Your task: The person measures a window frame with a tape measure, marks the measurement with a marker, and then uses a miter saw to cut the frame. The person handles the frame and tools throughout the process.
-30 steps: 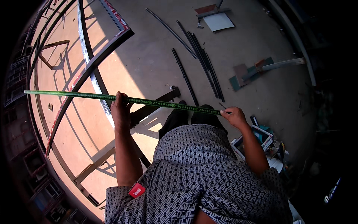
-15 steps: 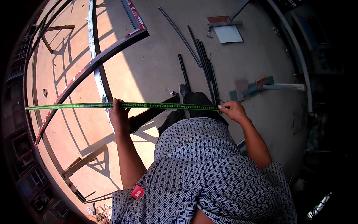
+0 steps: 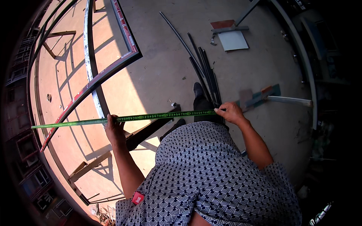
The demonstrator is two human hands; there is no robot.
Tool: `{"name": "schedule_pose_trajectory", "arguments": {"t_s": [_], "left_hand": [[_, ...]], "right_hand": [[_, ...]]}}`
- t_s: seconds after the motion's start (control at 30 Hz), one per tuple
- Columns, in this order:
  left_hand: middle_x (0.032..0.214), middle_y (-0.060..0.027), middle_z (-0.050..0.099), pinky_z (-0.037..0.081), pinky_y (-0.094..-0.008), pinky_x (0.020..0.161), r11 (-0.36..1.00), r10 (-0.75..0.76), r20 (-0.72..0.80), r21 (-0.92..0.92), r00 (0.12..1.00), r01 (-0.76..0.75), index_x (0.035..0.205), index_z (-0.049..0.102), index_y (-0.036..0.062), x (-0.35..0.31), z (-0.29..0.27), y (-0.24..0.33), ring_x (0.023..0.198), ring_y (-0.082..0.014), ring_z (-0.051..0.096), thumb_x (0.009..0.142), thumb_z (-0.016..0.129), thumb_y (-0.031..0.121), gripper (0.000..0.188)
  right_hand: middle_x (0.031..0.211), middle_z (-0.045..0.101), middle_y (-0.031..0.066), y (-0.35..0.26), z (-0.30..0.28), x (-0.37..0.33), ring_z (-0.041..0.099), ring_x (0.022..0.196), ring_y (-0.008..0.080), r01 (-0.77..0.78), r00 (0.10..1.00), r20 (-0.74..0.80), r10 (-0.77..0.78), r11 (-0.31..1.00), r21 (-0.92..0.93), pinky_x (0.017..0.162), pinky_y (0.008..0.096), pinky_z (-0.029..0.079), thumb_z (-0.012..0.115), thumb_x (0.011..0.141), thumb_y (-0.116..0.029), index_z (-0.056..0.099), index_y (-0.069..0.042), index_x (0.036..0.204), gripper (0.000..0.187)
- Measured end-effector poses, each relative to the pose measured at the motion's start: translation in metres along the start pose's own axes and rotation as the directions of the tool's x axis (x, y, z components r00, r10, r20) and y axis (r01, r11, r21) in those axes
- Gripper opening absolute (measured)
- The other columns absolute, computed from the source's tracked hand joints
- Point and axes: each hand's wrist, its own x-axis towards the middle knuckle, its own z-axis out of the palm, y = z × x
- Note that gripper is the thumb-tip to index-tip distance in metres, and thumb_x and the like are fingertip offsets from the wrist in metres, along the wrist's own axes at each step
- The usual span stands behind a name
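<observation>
A green tape measure (image 3: 151, 116) is stretched out across the front of my body, its blade rising slightly toward the right. My left hand (image 3: 115, 132) grips the blade partway along, and the rest runs on past it to the far left. At the right end, my right hand (image 3: 232, 113) pinches the blade between thumb and fingers. Beyond the left hand lies a dark metal frame (image 3: 113, 67) with red-and-white film on its faces. The blade crosses over one of its bars near the left; whether they touch I cannot tell.
A long white-and-dark rail (image 3: 89, 56) runs under the frame. Several dark bars (image 3: 203, 64) lie on the floor (image 3: 158, 49) by my shoe (image 3: 198, 89). A stand with a white panel (image 3: 233, 40) is at the far right, and another support (image 3: 288, 100) stands nearer. A dark beam (image 3: 151, 132) slants beside my legs.
The tape's left end sits lower in view and the blade now slants. My left hand has moved down and slightly left, my right hand a little left. One foot has shifted forward among the bars.
</observation>
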Motion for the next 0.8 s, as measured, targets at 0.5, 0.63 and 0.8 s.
{"name": "schedule_pose_trajectory", "arguments": {"t_s": [0.5, 0.63, 0.8], "left_hand": [[0.085, -0.0017, 0.053, 0.057, -0.0368, 0.082, 0.998, -0.068, -0.012, 0.000, 0.998, 0.068, 0.095, 0.059, 0.0085, 0.069, 0.199, 0.036, 0.080, -0.0144, 0.058, 0.109, 0.053, 0.038, 0.033], [0.079, -0.0015, 0.052, 0.057, -0.0370, 0.081, 0.996, -0.079, -0.085, -0.057, 0.993, 0.074, 0.094, 0.059, 0.0089, 0.094, 0.215, 0.055, 0.077, -0.0158, 0.060, 0.108, 0.054, 0.041, 0.035], [0.081, -0.0021, 0.056, 0.057, -0.0369, 0.077, 0.985, -0.032, -0.171, -0.174, 0.985, 0.001, 0.093, 0.059, 0.0093, 0.140, 0.231, 0.069, 0.077, -0.0161, 0.061, 0.106, 0.058, 0.039, 0.033]], "right_hand": [[0.094, 0.070, 0.0134, 0.028, -0.163, 0.167, 0.068, 0.091, 0.0344, 0.037, 0.998, 0.049, -0.036, 0.999, -0.028, 0.080, 0.0453, 0.053, 0.074, 0.089, -0.048, 0.079, -0.007, 0.089, 0.041], [0.092, 0.069, 0.0137, 0.003, -0.192, 0.216, 0.067, 0.093, 0.0342, 0.093, 0.993, 0.079, -0.085, 0.991, -0.099, 0.081, 0.0456, 0.053, 0.072, 0.090, -0.048, 0.080, -0.008, 0.090, 0.041], [0.095, 0.073, 0.0140, -0.046, -0.217, 0.291, 0.069, 0.093, 0.0345, 0.135, 0.985, 0.124, -0.116, 0.979, -0.154, 0.082, 0.0453, 0.054, 0.072, 0.089, -0.051, 0.081, -0.010, 0.090, 0.042]]}}
